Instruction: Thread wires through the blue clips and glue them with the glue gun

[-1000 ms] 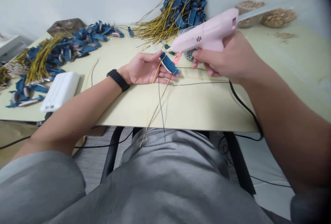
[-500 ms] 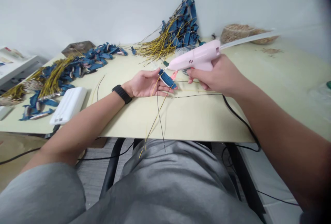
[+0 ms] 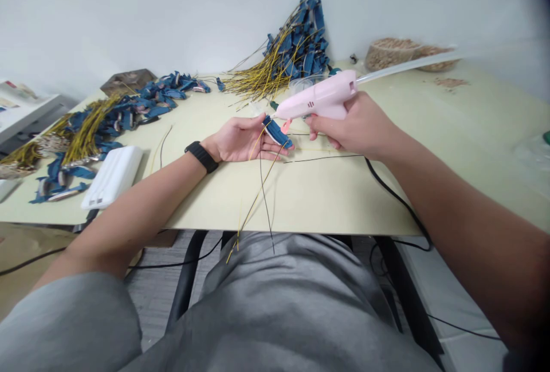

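Observation:
My right hand (image 3: 358,128) grips a pink glue gun (image 3: 320,100) with a clear glue stick jutting from its back. Its nozzle points at a small blue leaf-shaped piece (image 3: 276,131) that my left hand (image 3: 240,140) holds palm up, resting on the table (image 3: 335,188). Thin yellow and black wires (image 3: 258,188) trail from the blue piece over the table's front edge onto my grey shirt. A black watch band sits on my left wrist. The gun's black cord (image 3: 387,188) runs off the table edge to the right.
Heaps of finished blue pieces on yellow wires lie at the left (image 3: 98,120) and at the back centre (image 3: 292,51). A white box (image 3: 114,174) rests near the left front edge. Brown material fills a bowl (image 3: 393,54) at the back right.
The view has tilted up a little, so the table sits lower in frame. The glue gun's nozzle has come down closer to the blue piece in my left hand.

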`<state>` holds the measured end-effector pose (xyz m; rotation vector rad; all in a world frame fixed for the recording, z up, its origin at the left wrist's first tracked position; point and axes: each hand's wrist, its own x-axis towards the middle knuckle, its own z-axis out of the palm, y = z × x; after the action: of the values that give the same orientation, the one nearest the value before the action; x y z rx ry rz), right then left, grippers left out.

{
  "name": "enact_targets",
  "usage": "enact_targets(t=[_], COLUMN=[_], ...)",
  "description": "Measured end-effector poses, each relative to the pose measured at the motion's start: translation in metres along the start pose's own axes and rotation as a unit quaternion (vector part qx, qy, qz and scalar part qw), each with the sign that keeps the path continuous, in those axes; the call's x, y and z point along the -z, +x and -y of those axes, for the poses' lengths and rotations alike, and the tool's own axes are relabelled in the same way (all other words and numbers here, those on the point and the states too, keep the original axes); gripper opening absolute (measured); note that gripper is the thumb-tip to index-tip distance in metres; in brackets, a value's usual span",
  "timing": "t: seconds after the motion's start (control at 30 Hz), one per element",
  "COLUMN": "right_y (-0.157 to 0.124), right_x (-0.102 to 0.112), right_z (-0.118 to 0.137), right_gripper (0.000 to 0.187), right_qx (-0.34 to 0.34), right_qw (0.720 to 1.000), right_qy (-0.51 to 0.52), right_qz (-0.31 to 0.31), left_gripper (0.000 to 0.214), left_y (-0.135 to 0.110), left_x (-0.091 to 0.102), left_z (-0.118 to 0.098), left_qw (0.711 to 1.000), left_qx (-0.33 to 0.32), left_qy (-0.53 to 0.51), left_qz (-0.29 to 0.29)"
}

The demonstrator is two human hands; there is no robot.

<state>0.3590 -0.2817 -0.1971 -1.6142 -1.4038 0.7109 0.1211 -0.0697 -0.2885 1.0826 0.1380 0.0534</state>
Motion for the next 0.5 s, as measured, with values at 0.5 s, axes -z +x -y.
enact_targets(t=[0.5], right_y=[0.0068], right_x=[-0.0015], right_z=[0.0028], right_gripper=[0.025], right_qx=[-0.02], right_qw=[1.0], right_qy=[-0.004], right_qz=[-0.001], left_gripper=[0.061], left_y=[-0.0019], left_x=[-0.0058], left_z=[-0.0037], left_qw=[0.999], left_qx=[0.015], left_qy=[-0.038], left_qz=[-0.015])
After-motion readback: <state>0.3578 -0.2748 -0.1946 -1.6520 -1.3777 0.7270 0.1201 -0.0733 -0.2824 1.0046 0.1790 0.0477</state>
